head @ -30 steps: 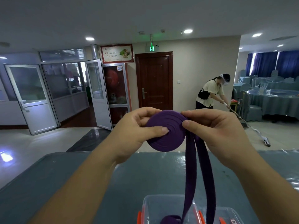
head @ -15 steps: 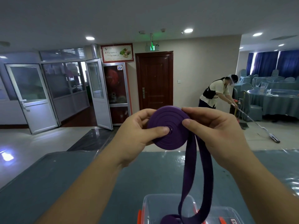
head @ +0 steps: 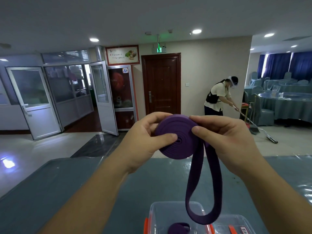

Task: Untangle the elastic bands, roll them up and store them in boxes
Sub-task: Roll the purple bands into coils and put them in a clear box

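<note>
A purple elastic band point(head: 179, 137) is wound into a flat coil held up in front of me. My left hand point(head: 143, 142) grips the coil, thumb pressed near its centre. My right hand point(head: 224, 139) pinches the coil's right edge where the loose part leaves it. The unrolled rest hangs as a loop point(head: 202, 196) whose bottom swings just above a clear plastic box point(head: 157, 215) with orange latches. Another purple band point(head: 179, 228) lies inside that box at the bottom edge of the view.
The box stands on a table with a blue-grey cover point(head: 84, 183). A second clear box lid point(head: 239, 223) sits at its right. Far back right, a person point(head: 217, 97) mops the floor beside round tables point(head: 287, 102) and covered chairs.
The coil has grown thicker and the hanging loop has shortened, its bottom lifting out of the box. The person in the background has shifted with the mop.
</note>
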### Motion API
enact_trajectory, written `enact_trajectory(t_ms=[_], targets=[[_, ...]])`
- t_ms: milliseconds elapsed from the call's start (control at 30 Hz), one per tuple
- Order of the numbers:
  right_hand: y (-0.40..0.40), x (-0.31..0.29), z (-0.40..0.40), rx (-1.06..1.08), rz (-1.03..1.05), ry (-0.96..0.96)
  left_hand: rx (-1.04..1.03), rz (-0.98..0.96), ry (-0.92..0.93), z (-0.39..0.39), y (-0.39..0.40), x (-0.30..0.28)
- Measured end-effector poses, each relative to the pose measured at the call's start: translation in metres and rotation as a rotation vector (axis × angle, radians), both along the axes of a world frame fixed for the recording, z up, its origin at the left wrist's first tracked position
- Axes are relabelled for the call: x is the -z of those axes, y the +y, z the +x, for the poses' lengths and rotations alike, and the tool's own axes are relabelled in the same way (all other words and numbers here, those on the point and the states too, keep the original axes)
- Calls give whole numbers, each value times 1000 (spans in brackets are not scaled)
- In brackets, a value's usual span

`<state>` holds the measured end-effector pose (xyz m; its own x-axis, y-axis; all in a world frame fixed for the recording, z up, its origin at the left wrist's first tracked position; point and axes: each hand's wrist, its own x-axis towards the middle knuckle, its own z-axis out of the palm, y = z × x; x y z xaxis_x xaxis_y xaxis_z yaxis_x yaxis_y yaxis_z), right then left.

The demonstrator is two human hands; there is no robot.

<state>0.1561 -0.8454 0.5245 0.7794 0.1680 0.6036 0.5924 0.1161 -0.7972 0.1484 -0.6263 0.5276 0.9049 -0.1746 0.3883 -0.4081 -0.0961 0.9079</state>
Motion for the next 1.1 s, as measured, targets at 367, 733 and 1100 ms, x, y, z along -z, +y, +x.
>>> enact_trajectory(t_ms=[367,733,1100], targets=[[-1,-2,-3,11,-16,17,-17,61,-3,-3,-3,-1],[-3,8,0,-10,-33,22,15,155,-89,-2,3,-1],[-3,12,5,16,-21,21,-40,207,-223,2,2,4]])
